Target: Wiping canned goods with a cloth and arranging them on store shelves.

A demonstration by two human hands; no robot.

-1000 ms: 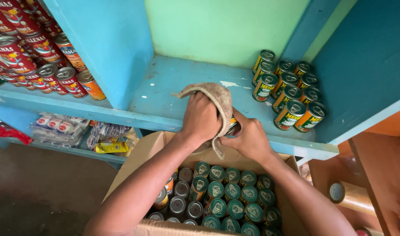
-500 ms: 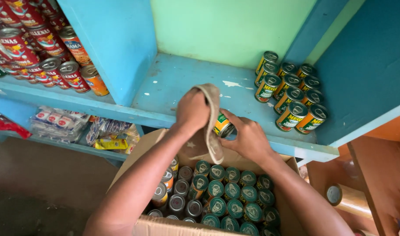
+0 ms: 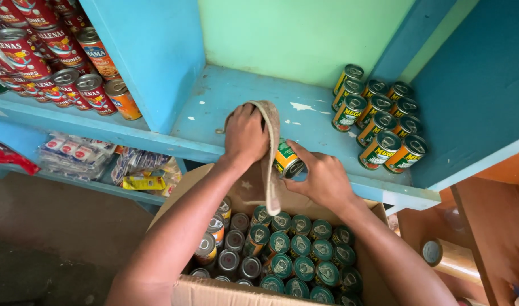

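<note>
My left hand [image 3: 245,136] grips a beige cloth [image 3: 270,156] that hangs down over the front of a blue shelf [image 3: 236,96]. Beside it, my right hand [image 3: 322,178] holds a green and yellow can [image 3: 286,160] tilted on its side, with the cloth pressed against it. Both hands hover above an open cardboard box [image 3: 236,190] packed with several upright cans [image 3: 287,255] with green lids.
Several green and yellow cans [image 3: 378,122] lie stacked at the shelf's right end. Red and orange cans [image 3: 55,68] fill the compartment to the left. Packets [image 3: 100,161] lie on a lower shelf. A roll of tape [image 3: 449,258] rests at the right.
The cloth has unfolded from over the can and now hangs down from my left hand. The can in my right hand shows more.
</note>
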